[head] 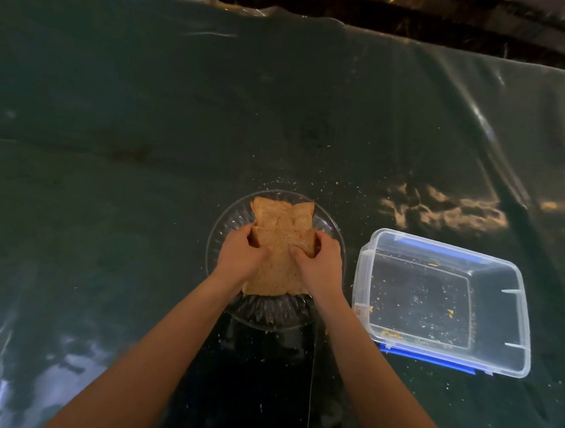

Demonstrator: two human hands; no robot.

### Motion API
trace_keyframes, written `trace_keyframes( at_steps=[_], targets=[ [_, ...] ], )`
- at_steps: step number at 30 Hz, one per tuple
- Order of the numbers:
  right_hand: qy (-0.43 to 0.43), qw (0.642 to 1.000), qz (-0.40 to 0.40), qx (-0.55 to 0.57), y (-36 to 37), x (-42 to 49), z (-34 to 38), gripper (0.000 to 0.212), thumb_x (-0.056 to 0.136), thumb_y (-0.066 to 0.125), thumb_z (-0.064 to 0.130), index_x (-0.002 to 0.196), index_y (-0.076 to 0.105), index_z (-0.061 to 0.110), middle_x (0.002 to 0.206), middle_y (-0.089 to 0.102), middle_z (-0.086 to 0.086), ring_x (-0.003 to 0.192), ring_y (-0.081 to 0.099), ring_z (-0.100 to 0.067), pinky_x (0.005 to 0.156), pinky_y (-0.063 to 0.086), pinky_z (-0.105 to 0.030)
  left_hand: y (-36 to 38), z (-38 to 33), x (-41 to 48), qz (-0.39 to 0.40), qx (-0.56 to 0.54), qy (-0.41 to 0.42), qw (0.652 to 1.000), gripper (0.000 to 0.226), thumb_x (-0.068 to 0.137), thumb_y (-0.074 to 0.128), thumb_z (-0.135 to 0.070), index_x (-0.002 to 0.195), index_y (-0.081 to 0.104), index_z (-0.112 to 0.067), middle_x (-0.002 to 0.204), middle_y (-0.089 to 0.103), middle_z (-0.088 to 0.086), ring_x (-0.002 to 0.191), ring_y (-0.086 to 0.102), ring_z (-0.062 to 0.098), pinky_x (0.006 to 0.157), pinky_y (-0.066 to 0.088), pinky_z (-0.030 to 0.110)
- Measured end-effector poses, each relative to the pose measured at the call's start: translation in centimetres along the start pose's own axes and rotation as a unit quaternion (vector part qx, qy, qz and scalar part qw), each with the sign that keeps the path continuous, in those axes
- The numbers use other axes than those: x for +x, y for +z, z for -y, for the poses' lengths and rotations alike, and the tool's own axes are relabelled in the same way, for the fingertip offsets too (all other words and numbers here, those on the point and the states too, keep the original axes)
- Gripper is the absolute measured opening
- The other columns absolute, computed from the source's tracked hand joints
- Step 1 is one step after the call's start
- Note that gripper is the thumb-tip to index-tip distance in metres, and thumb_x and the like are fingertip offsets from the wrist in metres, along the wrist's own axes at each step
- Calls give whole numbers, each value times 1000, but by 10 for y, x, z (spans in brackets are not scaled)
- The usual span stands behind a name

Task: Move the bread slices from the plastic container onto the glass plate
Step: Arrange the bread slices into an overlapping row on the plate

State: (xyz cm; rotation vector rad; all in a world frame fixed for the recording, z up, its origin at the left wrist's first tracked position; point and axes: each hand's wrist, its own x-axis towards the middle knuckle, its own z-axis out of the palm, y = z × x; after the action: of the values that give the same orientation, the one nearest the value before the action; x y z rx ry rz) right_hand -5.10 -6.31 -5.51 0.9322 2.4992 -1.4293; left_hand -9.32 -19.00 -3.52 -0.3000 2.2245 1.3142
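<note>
- The bread slices (281, 243) are toasted brown, squarish, and overlap in a short pile on the glass plate (223, 233).
- The left hand (241, 256) and right hand (318, 260) curl their fingers (252, 236) round the near slice's two sides, holding it.
- Beyond the fingertips, another slice lies flat.
- Right of the right hand, the plastic container (440, 300) holds only crumbs.
- The wrists hide the near slice's lower corners; the table (115, 139) is dim.

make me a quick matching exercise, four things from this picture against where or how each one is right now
Things:
1. bread slices
2. plastic container
3. glass plate
4. blue lid

States:
A. under the container
B. only crumbs inside
C. held by the left hand and right hand
D. left of the container, bearing bread

Pairs: 1-C, 2-B, 3-D, 4-A
</note>
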Motion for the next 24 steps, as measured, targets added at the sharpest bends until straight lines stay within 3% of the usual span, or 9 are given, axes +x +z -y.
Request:
trace_keyframes(
  at_steps=[5,9,14,19,24],
  targets=[
    [-2,1000,12,4,-2,-13,-7,56,78,67,27,128,45,13,126,46,-7,105,45,-12,91,38,-27,-4,9,-14,2,-18,-4,1000,33,81,65,-11,114,60,-13,100,62,-2,94,57,17,84,52,38],
    [-2,1000,22,1,0,-22,-14,54,79,67,25,127,45,13,126,45,-7,103,41,-8,91,34,-24,-1,20,-23,-11,-24,-7,1000,27,80,67,-11,106,62,-18,85,61,-12,90,60,15,68,50,24],
    [-5,1000,15,0,1,-23,-15,52,80,66,24,127,45,14,126,45,-6,104,39,-7,91,33,-23,2,24,-20,-19,-5,-3,1000,48,79,68,-16,126,56,-14,113,64,2,105,60,19,89,52,38],
    [9,1000,19,-14,3,-18,-15,58,79,66,26,130,41,14,130,41,-8,118,42,-19,100,36,-32,4,30,-14,-29,23,30,999,47,79,69,-17,124,57,-13,117,64,6,103,60,17,87,51,32],
    [5,998,43,-48,7,-16,-17,60,83,61,31,135,38,13,136,43,-8,128,37,-24,106,33,-39,9,35,-12,-51,71,20,996,51,80,67,-20,129,52,-13,130,46,13,119,48,27,105,41,44]
  ],
)
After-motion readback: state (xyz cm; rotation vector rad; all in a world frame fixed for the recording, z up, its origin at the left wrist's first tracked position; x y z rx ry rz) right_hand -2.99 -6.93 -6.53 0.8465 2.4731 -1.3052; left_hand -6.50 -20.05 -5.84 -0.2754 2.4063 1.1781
